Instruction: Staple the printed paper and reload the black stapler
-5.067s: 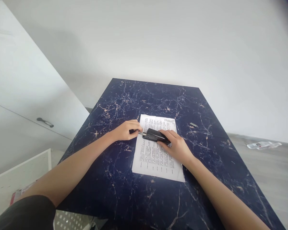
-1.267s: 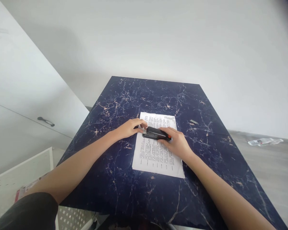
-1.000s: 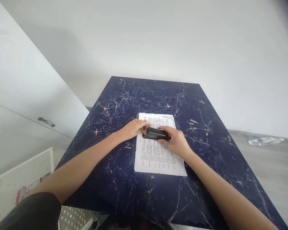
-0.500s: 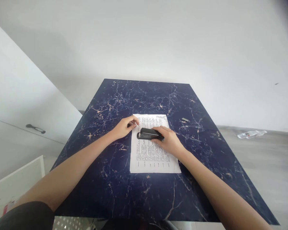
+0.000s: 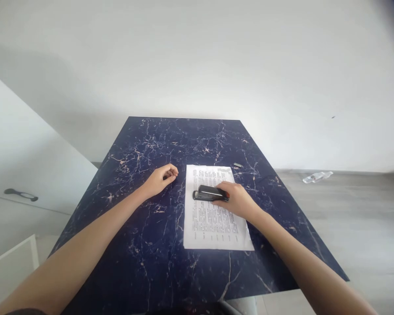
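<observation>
My right hand is wrapped around the rear part of a black stapler. The stapler's front end points left over a printed sheet of paper, and its jaws stand a little apart. The sheet lies flat on the dark blue marbled table, dense with printed lines. Just left of the paper's upper left edge is my left hand, loosely curled, with a gap between thumb and fingers and nothing seen in it. Past the sheet's upper right corner lies a small strip that looks like staples.
A white wall stands behind the table. At left is a white cabinet front with a dark handle. On the floor to the right lies a clear plastic package.
My left hand has come off the paper's left edge and moved left. My right hand keeps its hold on the stapler over the sheet. The camera view has shifted.
</observation>
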{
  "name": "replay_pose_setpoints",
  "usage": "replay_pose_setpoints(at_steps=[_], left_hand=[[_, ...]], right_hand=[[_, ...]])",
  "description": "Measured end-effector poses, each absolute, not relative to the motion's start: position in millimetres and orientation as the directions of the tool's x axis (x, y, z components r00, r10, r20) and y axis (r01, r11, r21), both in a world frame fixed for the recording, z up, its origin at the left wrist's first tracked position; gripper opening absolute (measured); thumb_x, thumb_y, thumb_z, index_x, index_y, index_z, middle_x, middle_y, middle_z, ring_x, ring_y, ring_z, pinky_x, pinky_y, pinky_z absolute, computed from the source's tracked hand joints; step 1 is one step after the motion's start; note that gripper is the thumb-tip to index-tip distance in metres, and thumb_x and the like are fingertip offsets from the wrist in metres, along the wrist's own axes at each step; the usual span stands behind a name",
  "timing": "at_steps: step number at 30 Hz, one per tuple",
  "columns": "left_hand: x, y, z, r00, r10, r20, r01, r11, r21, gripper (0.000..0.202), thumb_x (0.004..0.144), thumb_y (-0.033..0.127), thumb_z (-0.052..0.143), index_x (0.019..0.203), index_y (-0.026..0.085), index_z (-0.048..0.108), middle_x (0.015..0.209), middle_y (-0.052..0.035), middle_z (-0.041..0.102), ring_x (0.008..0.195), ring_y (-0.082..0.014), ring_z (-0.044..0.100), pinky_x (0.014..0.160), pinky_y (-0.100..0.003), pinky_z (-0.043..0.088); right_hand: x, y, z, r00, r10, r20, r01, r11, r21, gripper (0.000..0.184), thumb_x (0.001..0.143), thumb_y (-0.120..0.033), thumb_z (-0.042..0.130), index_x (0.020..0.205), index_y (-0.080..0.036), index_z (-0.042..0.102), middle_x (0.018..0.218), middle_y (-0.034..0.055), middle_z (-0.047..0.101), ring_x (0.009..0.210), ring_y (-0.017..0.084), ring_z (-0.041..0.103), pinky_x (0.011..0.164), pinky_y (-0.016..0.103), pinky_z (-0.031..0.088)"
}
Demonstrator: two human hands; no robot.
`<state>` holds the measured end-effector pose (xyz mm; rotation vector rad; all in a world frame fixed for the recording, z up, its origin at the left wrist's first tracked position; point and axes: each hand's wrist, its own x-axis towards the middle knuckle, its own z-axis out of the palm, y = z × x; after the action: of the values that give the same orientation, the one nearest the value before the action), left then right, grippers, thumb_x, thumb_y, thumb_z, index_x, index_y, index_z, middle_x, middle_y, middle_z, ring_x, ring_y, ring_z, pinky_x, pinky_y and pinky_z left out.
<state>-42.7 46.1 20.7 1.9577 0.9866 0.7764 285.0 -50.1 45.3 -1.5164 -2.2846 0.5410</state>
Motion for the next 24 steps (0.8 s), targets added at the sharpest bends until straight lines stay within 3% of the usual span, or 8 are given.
replay_pose_setpoints(at_steps=[9,16,18,21,22,24], left_hand=[[-42.8,43.6,23.7,0.537,0.830,0.152,0.423,-0.420,0.803,0.015,0.095,0.031,0.056,0.103,0.020,0.063,0.100,-0.0042,0.068,0.083,-0.0171,0.061,0.079,-0.032,0.049],[-39.9,42.8,20.9,0.572,0.803,0.169,0.454,-0.481,0.750,0.013,0.092,0.026,0.056,0.100,0.020,0.064,0.097,-0.0037,0.068,0.081,-0.0166,0.060,0.079,-0.032,0.049],[-38.9,41.1,21.7,0.589,0.788,0.176,0.462,-0.508,0.727,0.013,0.092,0.025,0.054,0.100,0.020,0.064,0.098,-0.0043,0.067,0.082,-0.0174,0.060,0.081,-0.033,0.049],[-37.1,38.6,22.6,0.617,0.766,0.181,0.480,-0.549,0.684,0.014,0.093,0.023,0.052,0.099,0.021,0.064,0.098,-0.0048,0.066,0.085,-0.0188,0.060,0.084,-0.035,0.048],[-36.3,37.9,22.5,0.626,0.758,0.185,0.486,-0.564,0.667,0.014,0.093,0.023,0.051,0.099,0.021,0.064,0.099,-0.0048,0.066,0.086,-0.0192,0.060,0.086,-0.036,0.048],[-34.5,36.8,21.7,0.642,0.741,0.197,0.500,-0.599,0.625,0.016,0.095,0.023,0.048,0.098,0.021,0.064,0.101,-0.0048,0.065,0.087,-0.0196,0.060,0.089,-0.037,0.047]], right_hand=[[402.0,-101.5,38.3,-0.206,0.973,0.107,0.887,0.232,-0.399,0.024,0.090,-0.045,0.070,0.100,-0.023,0.066,0.086,0.0067,0.070,0.070,0.023,0.063,0.065,0.035,0.048],[415.1,-105.9,39.1,-0.201,0.977,0.077,0.872,0.214,-0.441,0.026,0.091,-0.044,0.071,0.104,-0.023,0.067,0.094,0.0091,0.072,0.078,0.025,0.067,0.068,0.037,0.052],[413.9,-107.2,43.2,-0.225,0.970,0.093,0.863,0.242,-0.443,0.036,0.089,-0.048,0.073,0.115,-0.023,0.067,0.103,0.0111,0.073,0.086,0.028,0.069,0.072,0.039,0.055],[399.5,-111.6,53.5,-0.216,0.940,0.264,0.847,0.315,-0.427,0.059,0.081,-0.054,0.081,0.129,-0.025,0.064,0.123,0.0146,0.068,0.113,0.036,0.064,0.091,0.050,0.055],[387.9,-113.4,57.4,-0.188,0.919,0.347,0.837,0.335,-0.432,0.057,0.083,-0.054,0.080,0.128,-0.025,0.064,0.124,0.0144,0.066,0.118,0.036,0.062,0.096,0.053,0.053],[352.3,-116.6,63.8,-0.125,0.872,0.473,0.801,0.370,-0.471,0.032,0.094,-0.047,0.069,0.118,-0.025,0.066,0.115,0.0117,0.068,0.114,0.033,0.062,0.098,0.052,0.052]])
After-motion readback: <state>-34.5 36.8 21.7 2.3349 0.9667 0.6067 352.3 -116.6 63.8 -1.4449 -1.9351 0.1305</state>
